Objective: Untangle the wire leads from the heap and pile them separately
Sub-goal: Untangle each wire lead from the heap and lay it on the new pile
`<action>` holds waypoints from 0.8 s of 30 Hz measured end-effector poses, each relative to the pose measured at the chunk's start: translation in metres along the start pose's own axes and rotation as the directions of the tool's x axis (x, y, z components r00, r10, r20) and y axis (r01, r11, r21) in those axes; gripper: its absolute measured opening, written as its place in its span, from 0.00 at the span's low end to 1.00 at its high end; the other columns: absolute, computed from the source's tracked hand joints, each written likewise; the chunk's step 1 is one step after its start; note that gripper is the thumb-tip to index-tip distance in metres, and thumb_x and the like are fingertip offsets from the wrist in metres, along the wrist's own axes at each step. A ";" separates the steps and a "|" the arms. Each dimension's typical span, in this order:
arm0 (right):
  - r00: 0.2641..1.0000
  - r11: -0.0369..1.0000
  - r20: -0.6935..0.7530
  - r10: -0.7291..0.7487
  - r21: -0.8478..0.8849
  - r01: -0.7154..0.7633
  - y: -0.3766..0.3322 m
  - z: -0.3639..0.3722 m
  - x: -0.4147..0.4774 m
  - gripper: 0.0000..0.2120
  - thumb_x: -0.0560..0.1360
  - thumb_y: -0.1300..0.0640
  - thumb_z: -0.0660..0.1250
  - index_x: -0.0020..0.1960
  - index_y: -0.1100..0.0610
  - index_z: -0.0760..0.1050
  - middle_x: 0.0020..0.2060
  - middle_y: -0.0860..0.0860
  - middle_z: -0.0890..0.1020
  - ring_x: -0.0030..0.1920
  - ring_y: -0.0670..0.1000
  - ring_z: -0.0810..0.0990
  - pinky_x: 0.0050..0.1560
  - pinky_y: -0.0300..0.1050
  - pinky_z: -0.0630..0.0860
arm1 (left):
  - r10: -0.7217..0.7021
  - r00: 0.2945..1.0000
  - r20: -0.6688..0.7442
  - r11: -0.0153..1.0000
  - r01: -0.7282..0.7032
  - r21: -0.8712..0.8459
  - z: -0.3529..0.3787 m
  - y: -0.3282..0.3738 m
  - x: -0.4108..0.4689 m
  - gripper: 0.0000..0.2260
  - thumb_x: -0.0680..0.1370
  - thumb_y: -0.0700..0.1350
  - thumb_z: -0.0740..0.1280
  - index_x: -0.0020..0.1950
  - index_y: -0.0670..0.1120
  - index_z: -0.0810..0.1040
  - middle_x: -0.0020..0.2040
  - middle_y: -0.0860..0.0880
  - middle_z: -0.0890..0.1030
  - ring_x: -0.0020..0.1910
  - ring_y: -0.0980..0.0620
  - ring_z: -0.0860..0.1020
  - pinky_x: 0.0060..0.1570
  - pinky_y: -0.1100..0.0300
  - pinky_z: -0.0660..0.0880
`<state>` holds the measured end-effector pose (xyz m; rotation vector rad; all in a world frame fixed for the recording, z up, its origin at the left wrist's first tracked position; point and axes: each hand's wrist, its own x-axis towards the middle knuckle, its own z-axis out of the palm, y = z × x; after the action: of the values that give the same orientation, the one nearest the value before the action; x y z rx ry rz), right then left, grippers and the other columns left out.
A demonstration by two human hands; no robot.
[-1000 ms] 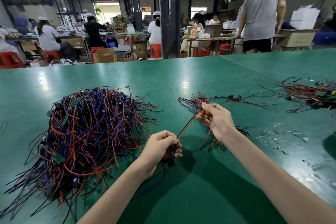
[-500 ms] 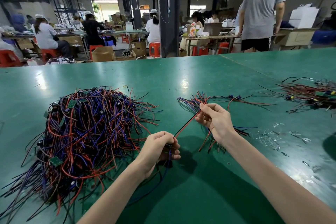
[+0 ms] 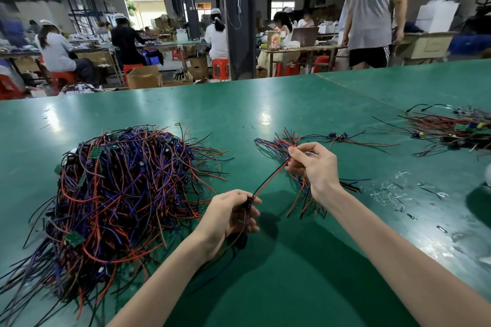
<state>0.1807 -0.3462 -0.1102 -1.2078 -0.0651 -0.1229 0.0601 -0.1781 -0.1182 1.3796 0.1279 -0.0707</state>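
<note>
A big tangled heap [image 3: 119,194] of red, blue and black wire leads with small green boards lies on the left of the green table [image 3: 279,119]. Right of it, a small pile of sorted leads [image 3: 289,141] is spread out flat. Between the two, one wire lead [image 3: 268,180], a red and a black strand, is stretched taut. My left hand [image 3: 231,218] grips its dark lower end; blue and black strands hang below that fist. My right hand [image 3: 313,164] pinches the upper end just above the sorted pile.
Another spread of red and black wires with coloured parts [image 3: 451,130] lies at the far right. Bits of clear plastic scrap [image 3: 393,191] litter the table to the right of my right arm. Beyond the table's far edge, people sit at benches and one person stands.
Both hands keep their hold on the same lead. The hands have shifted only slightly, and the lead stays stretched between them.
</note>
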 end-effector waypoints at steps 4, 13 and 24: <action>0.997 0.990 0.009 -0.071 -0.122 0.072 -0.001 -0.003 0.003 0.07 0.71 0.66 0.73 0.37 0.62 0.75 0.27 0.52 0.76 0.28 0.48 0.77 0.31 0.41 0.79 | 0.029 1.000 -0.005 0.999 -0.029 0.027 -0.002 -0.001 -0.002 0.14 0.81 0.38 0.54 0.47 0.38 0.78 0.32 0.44 0.76 0.28 0.51 0.73 0.32 0.57 0.77; 0.995 0.976 0.020 -0.101 -0.192 0.103 0.002 -0.003 0.003 0.09 0.71 0.67 0.72 0.35 0.62 0.74 0.29 0.55 0.76 0.31 0.49 0.77 0.34 0.42 0.80 | 0.054 0.998 0.022 0.997 -0.055 0.059 0.000 -0.003 -0.004 0.13 0.81 0.37 0.53 0.48 0.38 0.77 0.32 0.44 0.75 0.27 0.51 0.71 0.30 0.58 0.75; 0.983 0.948 0.071 -0.171 -0.259 0.184 0.007 0.004 0.008 0.09 0.71 0.68 0.72 0.36 0.61 0.74 0.29 0.55 0.75 0.27 0.44 0.75 0.30 0.40 0.78 | 0.045 0.999 0.005 0.999 -0.045 0.005 -0.003 -0.006 0.002 0.13 0.80 0.39 0.53 0.43 0.39 0.75 0.28 0.47 0.69 0.25 0.52 0.66 0.26 0.59 0.72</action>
<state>0.1895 -0.3401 -0.1144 -1.4722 -0.2045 -0.2675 0.0615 -0.1768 -0.1253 1.3864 0.0925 -0.0369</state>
